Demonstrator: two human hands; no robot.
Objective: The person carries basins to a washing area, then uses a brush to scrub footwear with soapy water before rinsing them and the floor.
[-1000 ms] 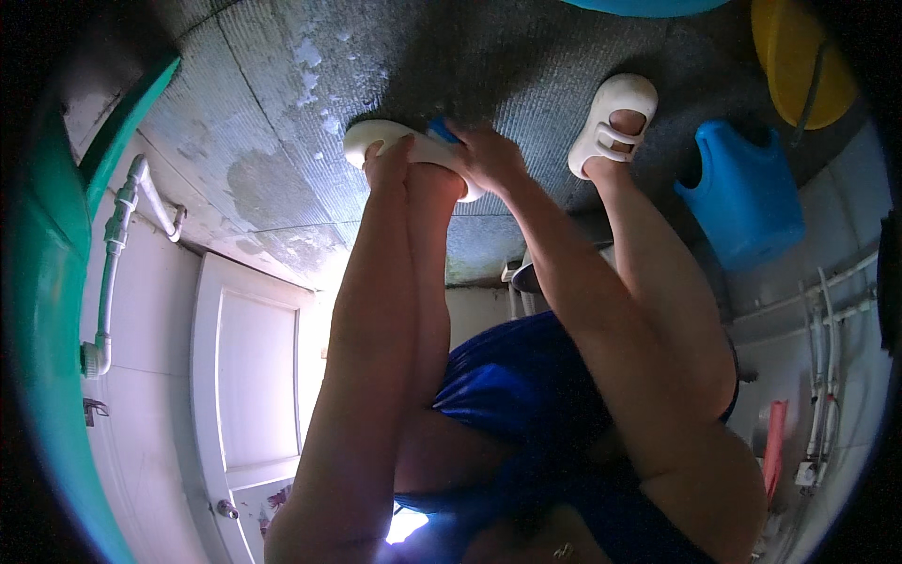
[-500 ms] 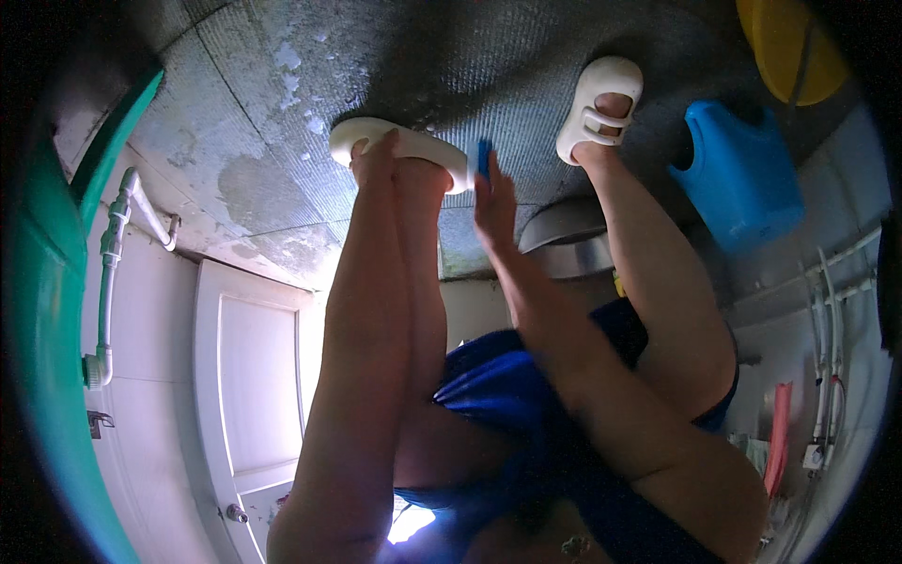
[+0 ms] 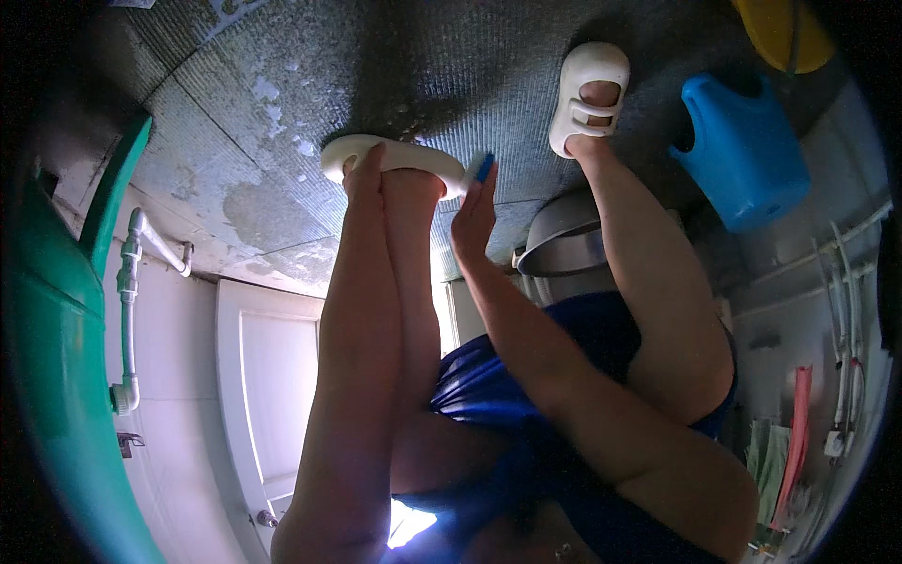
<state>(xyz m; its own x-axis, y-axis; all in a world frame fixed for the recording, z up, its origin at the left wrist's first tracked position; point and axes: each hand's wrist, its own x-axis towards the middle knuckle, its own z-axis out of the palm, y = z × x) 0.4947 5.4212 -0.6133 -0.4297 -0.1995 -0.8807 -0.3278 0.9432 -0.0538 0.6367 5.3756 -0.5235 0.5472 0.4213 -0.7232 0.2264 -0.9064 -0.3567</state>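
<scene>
A white clog [image 3: 393,162], turned sideways on one of my feet, is near the top middle of the view. My left hand [image 3: 365,169] grips its left end, with the fingers partly hidden behind the shoe. At the clog's right end my right hand [image 3: 475,221] is closed on a small blue brush [image 3: 485,168]. The brush's pale bristle side faces the clog and is close to or touching it; the exact contact is blurred. My other foot wears a matching white clog [image 3: 592,89], farther right on the floor.
Wet ribbed tiles [image 3: 282,197] make up the floor. A blue plastic container [image 3: 747,164] and a yellow basin [image 3: 785,33] are at the right. A grey metal basin [image 3: 564,249] lies behind my right forearm. Left are a green tub [image 3: 66,310], a white pipe [image 3: 130,273] and a white door [image 3: 272,385].
My right hand and the brush have shifted slightly left and down, and the brush now tilts to the right. The view has shifted a little. My left hand keeps its grip on the clog.
</scene>
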